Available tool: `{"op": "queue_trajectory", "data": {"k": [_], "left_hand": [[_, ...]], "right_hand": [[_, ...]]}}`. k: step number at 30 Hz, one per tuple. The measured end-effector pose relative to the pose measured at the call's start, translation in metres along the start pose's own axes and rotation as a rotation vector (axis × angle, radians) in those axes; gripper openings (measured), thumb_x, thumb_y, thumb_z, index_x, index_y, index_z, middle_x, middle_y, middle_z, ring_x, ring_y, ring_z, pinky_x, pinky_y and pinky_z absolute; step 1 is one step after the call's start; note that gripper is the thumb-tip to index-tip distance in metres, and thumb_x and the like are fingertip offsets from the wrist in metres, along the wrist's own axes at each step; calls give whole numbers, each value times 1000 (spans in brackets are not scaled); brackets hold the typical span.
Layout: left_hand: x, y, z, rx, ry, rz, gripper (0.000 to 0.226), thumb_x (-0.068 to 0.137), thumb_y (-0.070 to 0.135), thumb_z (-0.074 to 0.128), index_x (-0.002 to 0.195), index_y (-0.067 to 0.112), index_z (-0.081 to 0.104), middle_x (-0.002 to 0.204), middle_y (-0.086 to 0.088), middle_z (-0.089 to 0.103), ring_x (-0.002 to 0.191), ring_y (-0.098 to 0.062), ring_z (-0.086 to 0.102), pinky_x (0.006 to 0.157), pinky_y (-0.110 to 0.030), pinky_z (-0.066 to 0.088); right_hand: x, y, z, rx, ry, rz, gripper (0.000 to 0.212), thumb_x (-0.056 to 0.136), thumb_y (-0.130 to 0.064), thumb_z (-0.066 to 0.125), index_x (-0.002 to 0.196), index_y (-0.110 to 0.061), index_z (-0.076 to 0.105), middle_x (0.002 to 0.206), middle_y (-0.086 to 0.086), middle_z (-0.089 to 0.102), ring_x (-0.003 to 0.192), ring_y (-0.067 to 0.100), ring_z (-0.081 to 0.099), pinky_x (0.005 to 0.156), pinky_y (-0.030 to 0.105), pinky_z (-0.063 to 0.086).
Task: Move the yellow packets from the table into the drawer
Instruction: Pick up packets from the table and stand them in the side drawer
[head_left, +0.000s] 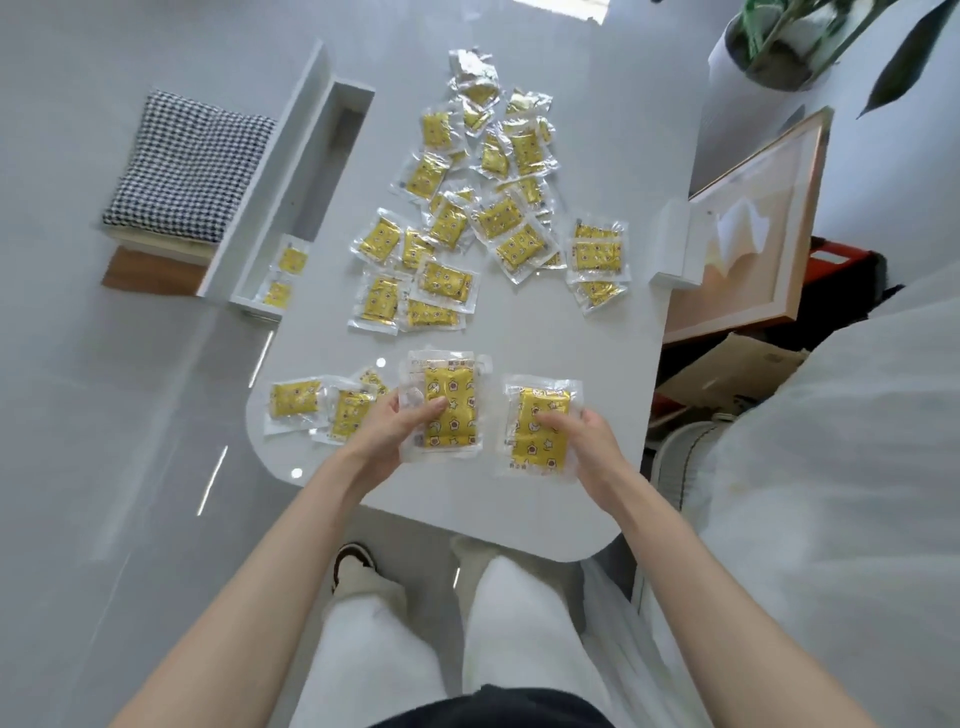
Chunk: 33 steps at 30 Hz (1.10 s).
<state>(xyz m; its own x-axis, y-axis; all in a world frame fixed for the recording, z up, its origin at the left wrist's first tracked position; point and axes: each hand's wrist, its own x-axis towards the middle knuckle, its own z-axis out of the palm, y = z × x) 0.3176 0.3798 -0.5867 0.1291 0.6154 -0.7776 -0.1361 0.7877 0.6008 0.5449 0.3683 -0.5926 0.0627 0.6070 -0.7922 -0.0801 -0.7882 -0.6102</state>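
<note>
Several yellow packets in clear wrappers lie scattered over the white table (597, 171), the main pile (467, 228) in its middle. My left hand (395, 431) grips one yellow packet (451, 410) by its left side, thumb on top, just above the near part of the table. My right hand (582, 431) grips another yellow packet (537, 434) by its right side. Two more packets (322, 405) lie left of my left hand. The white drawer (306, 171) stands pulled open on the table's left side, with two packets (283, 278) in its near end.
A checked cushion (189, 166) on a stool sits left of the drawer. A framed picture (753, 223) leans at the table's right edge beside a second white drawer front (675, 244). A potted plant (779, 47) stands far right. My legs are below the table's near edge.
</note>
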Motion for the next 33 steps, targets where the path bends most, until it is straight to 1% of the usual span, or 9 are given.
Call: {"op": "queue_trajectory", "data": {"k": [5, 9, 13, 15, 19, 24, 29, 30, 33], "left_hand": [[-58, 2, -58, -6, 105, 51, 37, 82, 14, 71, 115, 1, 60, 114, -16, 68, 110, -28, 63, 104, -47, 43], [-96, 0, -118, -15, 126, 93, 28, 83, 11, 68, 109, 2, 64, 110, -16, 69, 104, -28, 66, 99, -46, 47], [-132, 0, -192, -40, 140, 158, 16, 87, 5, 64, 103, 4, 64, 96, -11, 71, 76, -14, 72, 70, -28, 59], [-148, -1, -227, -35, 165, 156, 10, 86, 4, 64, 96, 6, 64, 88, -7, 71, 69, -12, 71, 60, -26, 58], [-182, 2, -299, -1, 186, 157, 9, 85, 7, 66, 94, 7, 64, 88, -7, 71, 75, -16, 69, 68, -30, 59], [-201, 24, -376, -15, 199, 161, 13, 84, 8, 67, 97, 7, 65, 93, -11, 71, 84, -24, 69, 80, -40, 55], [-188, 68, -424, -4, 200, 196, 12, 84, 5, 67, 96, 4, 65, 74, -1, 74, 67, -14, 71, 58, -26, 57], [-183, 79, -431, 8, 193, 201, 11, 85, 6, 66, 95, 4, 64, 75, -1, 74, 69, -14, 71, 60, -26, 57], [-162, 113, -451, 52, 173, 203, 15, 84, 9, 68, 98, 5, 65, 92, -9, 72, 88, -25, 68, 83, -39, 55]], "right_hand": [[-44, -7, 59, -63, -27, -15, 10, 85, -7, 65, 94, -11, 65, 88, 8, 70, 78, 26, 67, 80, 44, 55], [-69, 2, 117, -123, -43, -49, 16, 86, -8, 64, 102, -10, 63, 95, 11, 70, 86, 30, 68, 85, 49, 56], [-95, 16, 193, -227, -63, -146, 30, 87, -7, 65, 116, -8, 59, 102, 9, 70, 87, 22, 69, 73, 33, 59], [-107, 25, 230, -255, -61, -164, 31, 85, -7, 66, 115, -8, 59, 107, 11, 69, 93, 24, 68, 82, 39, 57], [-124, 37, 304, -182, -20, -129, 25, 85, -7, 67, 108, -7, 57, 102, 13, 69, 83, 23, 67, 75, 38, 57], [-132, 32, 379, -112, 3, -117, 22, 85, -10, 67, 106, -7, 60, 102, 12, 69, 92, 28, 67, 87, 46, 55], [-117, 11, 432, -82, 40, -91, 21, 85, -13, 68, 105, -10, 59, 102, 9, 68, 96, 27, 66, 89, 44, 54], [-112, 6, 440, -69, 49, -87, 22, 86, -12, 67, 106, -11, 58, 103, 9, 68, 96, 27, 66, 87, 43, 55], [-92, -10, 468, -13, 66, -66, 22, 88, -10, 65, 108, -10, 56, 100, 9, 67, 91, 27, 67, 72, 37, 56]]}}
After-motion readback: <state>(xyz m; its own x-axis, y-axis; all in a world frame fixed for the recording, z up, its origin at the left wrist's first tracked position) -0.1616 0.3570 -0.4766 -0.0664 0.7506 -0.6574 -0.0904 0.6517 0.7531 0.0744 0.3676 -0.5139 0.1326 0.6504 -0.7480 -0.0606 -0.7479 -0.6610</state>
